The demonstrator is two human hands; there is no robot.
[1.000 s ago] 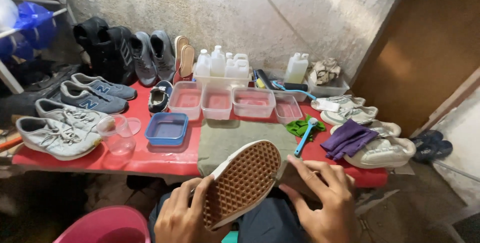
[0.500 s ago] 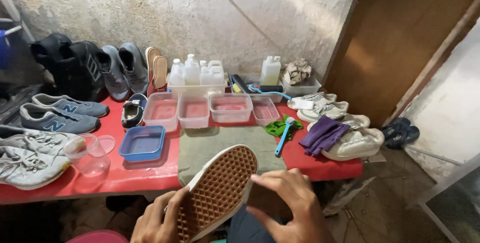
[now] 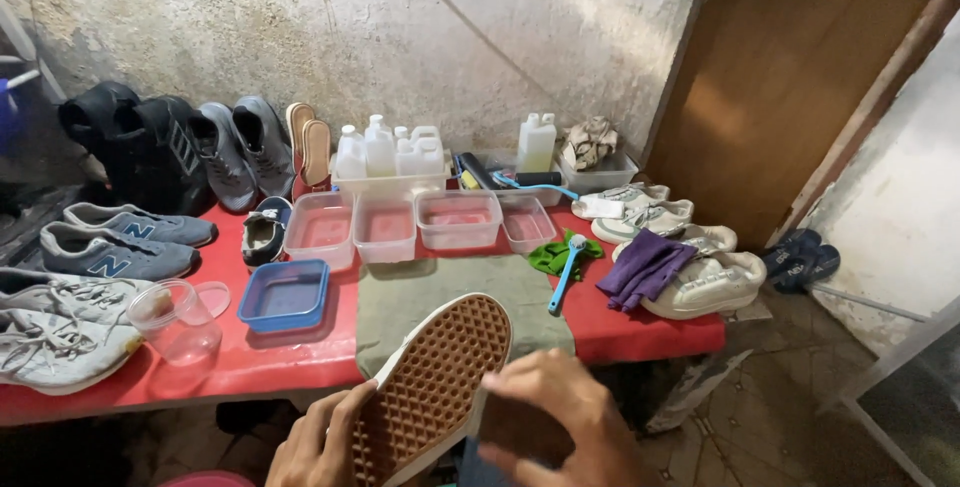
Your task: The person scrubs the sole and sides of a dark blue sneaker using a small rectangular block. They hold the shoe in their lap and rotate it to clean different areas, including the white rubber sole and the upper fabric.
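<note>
Along the near edge of the red table (image 3: 300, 372), low in the head view, the left hand (image 3: 320, 447) was closed around the heel end of a shoe (image 3: 430, 387), fingers wrapped over its white rim. That shoe was held sole-up just in front of the table, its long axis running from the heel at lower left up to the toe at upper right, so the toe overlapped the olive cloth (image 3: 450, 292) spread on the table. Its sole was tan rubber with a waffle grid, edged by a white sidewall (the upper was turned away and hidden). Just right of it, the right hand (image 3: 550, 417) hovered with fingers curled, fingertips at or touching the sole's right edge; whether it held anything I could not tell. Both hands were at the shoe, the left carrying it. Farther right on the table lay a blue-handled brush (image 3: 568, 265) on a green rag (image 3: 555, 255), then a purple cloth (image 3: 645, 269) over a white sneaker (image 3: 710, 287).
</note>
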